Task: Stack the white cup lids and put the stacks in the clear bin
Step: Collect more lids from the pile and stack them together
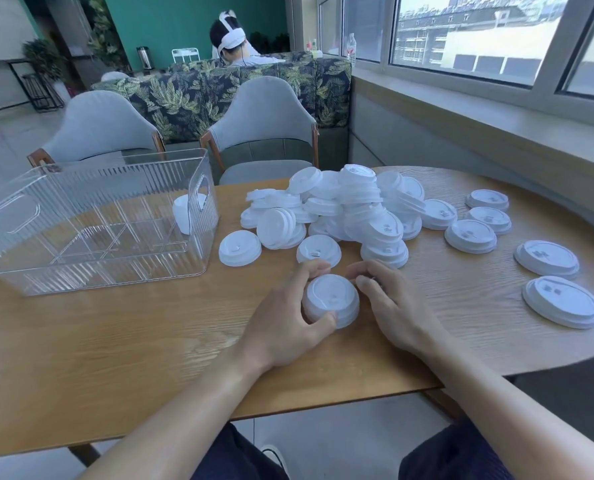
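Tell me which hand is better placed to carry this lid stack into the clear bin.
Probably the left hand: it grips the lid stack, and the clear bin sits on its side, while the right hand lies farther away.

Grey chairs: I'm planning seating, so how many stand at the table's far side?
2. One grey chair stands behind the clear bin; the other stands behind the lid pile. More may be hidden outside the view.

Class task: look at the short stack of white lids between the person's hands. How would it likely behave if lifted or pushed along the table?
The short stack of lids looks thin, so probably light. Lids seem nested, so it should lift as one, though a push might skew it. The left hand grips it; the right hand touches its side.
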The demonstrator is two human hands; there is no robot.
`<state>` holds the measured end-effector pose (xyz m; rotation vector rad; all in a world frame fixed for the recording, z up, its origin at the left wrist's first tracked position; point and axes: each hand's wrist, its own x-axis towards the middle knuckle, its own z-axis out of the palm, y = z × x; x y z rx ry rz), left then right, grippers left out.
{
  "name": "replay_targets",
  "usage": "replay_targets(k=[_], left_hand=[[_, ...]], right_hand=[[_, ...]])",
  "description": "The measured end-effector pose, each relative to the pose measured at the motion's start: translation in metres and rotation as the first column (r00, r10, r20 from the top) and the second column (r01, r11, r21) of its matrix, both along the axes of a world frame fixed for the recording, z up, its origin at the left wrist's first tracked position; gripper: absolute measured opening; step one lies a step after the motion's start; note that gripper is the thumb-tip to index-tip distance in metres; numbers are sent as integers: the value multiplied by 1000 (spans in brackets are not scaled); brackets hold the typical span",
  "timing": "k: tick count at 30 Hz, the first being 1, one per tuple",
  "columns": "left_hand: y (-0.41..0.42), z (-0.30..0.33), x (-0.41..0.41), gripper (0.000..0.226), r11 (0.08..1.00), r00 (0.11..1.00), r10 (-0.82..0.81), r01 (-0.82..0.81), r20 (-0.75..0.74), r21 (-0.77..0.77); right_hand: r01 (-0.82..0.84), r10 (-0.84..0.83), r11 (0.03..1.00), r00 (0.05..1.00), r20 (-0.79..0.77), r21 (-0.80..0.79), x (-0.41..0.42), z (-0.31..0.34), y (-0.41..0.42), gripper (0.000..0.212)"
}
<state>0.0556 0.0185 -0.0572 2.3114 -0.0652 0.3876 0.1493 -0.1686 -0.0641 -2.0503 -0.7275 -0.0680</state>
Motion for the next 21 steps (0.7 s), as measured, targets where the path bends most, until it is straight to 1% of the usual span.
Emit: replay_targets(k=[7,10,15,21], left_hand=[[1,1,-1,67,998,1000,12,-10,-20,62],[1,0,-1,66,995,1000,17,-15,-20,100],[0,-1,-1,64,991,999,42,-39,-19,129],[0,0,0,61,988,997,64,-55,-54,147]], right_hand=[[-38,41,998,998,53,-54,-2,1,1,28],[-51,58,995,995,76,-87,-3,1,1,30],[-61,72,992,993,98,-111,-2,0,1,23],[-45,68,988,984,163,-145,-1,-5,2,27]])
